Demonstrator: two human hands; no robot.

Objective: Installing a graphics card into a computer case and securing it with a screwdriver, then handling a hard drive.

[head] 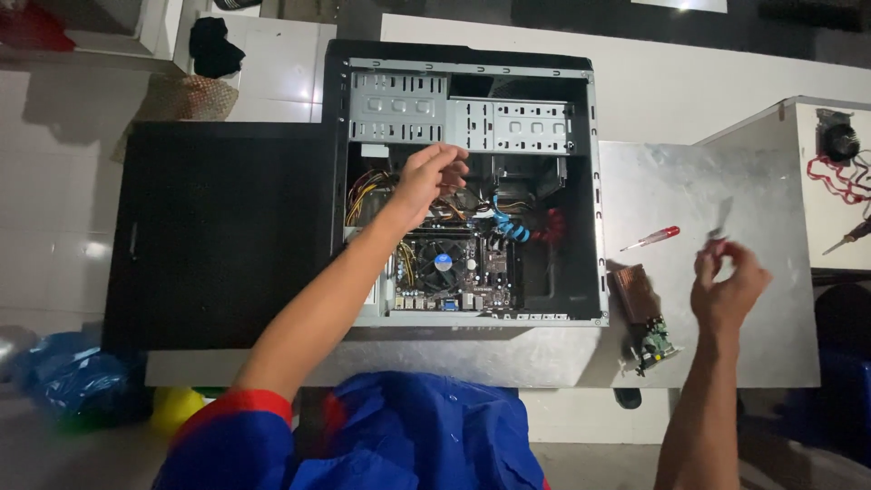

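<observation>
An open black computer case (467,54) lies on its side on a grey table (689,181). Inside sit a motherboard with a round fan (443,266), coloured cables (513,227) and metal drive bays (463,113). My left hand (428,177) reaches into the case over the cables near the drive bays, fingers curled; whether it grips anything is hidden. My right hand (726,286) hovers over the table right of the case, fingers pinched on a small blurred thing (719,222).
A red-handled screwdriver (653,240) lies on the table right of the case. A loose expansion card (642,318) rests near the table's front edge. The black side panel (218,236) lies left of the case. A white box with red wires (839,168) stands far right.
</observation>
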